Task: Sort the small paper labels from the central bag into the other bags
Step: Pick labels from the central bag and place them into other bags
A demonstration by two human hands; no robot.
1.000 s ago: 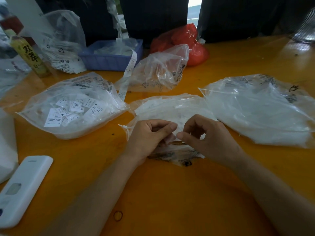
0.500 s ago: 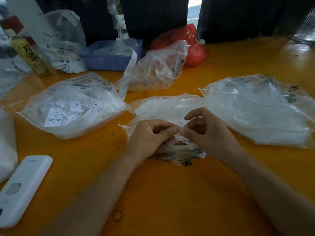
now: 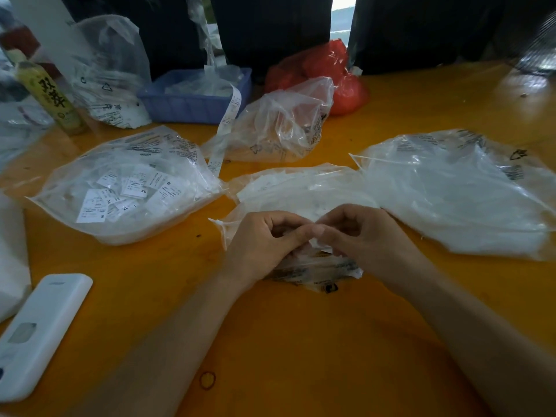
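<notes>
A blue tray [image 3: 192, 100], a red bag [image 3: 334, 70], a bottle [image 3: 48, 94] and a white remote [image 3: 39, 332] ring the orange surface [image 3: 301, 341]. The central bag [image 3: 301, 188], clear and crumpled, lies roughly left to right between the left bag [image 3: 126, 182] and right bag [image 3: 451, 191]. Over it, the left hand [image 3: 264, 245] and right hand [image 3: 361, 239] meet, fingers curled, pinching a small white label [image 3: 316, 243].
</notes>
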